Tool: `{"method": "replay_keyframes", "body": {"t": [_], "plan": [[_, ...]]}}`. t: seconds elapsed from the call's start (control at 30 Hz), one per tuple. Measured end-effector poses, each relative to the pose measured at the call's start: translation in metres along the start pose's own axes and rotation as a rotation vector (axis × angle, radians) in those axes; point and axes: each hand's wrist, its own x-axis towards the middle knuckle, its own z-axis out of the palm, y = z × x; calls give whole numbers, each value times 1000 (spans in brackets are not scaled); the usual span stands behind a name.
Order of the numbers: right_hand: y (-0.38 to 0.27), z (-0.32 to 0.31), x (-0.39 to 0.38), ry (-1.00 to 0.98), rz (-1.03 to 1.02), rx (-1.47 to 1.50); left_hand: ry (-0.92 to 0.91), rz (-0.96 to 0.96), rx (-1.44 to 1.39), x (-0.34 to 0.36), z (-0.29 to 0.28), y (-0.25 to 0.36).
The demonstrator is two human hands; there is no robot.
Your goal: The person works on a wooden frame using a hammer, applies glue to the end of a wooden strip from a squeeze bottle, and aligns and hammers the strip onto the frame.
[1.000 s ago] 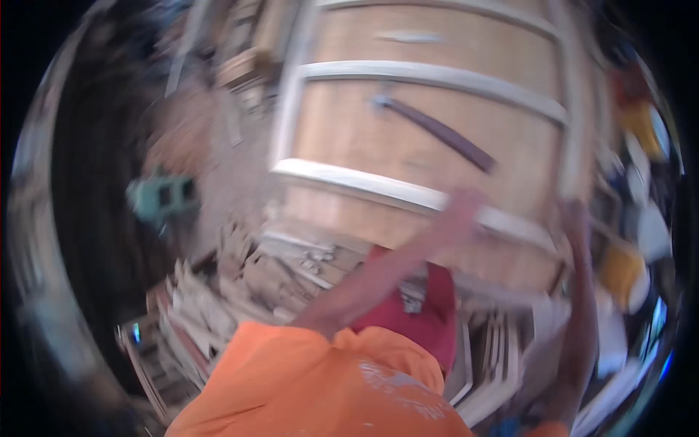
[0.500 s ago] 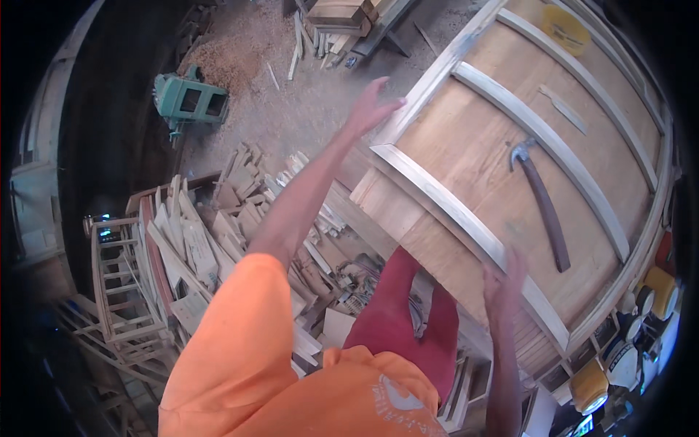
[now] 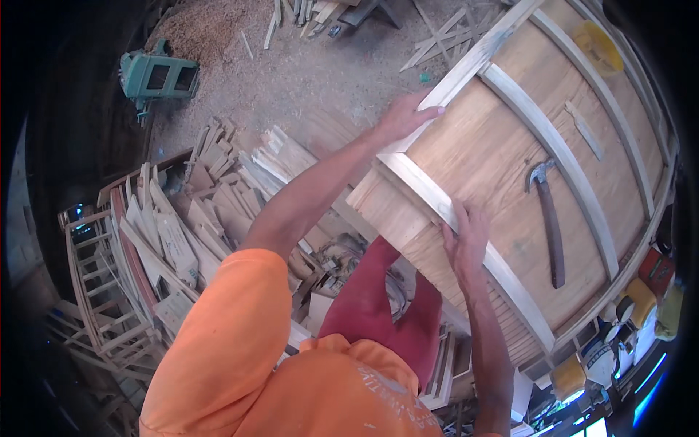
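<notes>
the left hand (image 3: 405,119) holds the side rail (image 3: 477,58) of a pale wooden frame, its thumb lapped over the upper face and its other fingers mostly hidden along the outer edge; the right hand (image 3: 468,237) is narrowed across the front rail (image 3: 518,296), fingers over the far edge and thumb on the near side. half a second earlier, the left hand stood more spread, beside the side rail, and the right hand was blurred and farther from the corner. both hands are now seated on adjoining rails of the same corner, which appears to give a two-point hold on the frame. the frame lies on the wood-topped counter (image 3: 502,146), in front of the person and toward the right, with its front rail set back from the near edge. no shift of the frame on the counter can be confirmed. the hammer (image 3: 551,226) remains between the front rail and the next crosspiece (image 3: 561,149), untouched by either hand; a thin wood offcut (image 3: 585,131) lies beyond that crosspiece.
</notes>
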Motion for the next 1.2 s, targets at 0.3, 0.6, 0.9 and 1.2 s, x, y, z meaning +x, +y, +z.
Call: {"method": "replay_keyframes", "body": {"t": [0.3,0.6,0.9,1.2], "plan": [[-8,-4,3,-6,71,-76,14,49,73,-5,-1,8],[-10,-2,5,-49,80,-141,-25,9,50,-7,-2,-2],[-4,-10,3,-9,-1,-75,-61,-60,-79,-5,8,-18],[18,-50,-50,535,179,30,45,83,389,-22,34,6]]}}
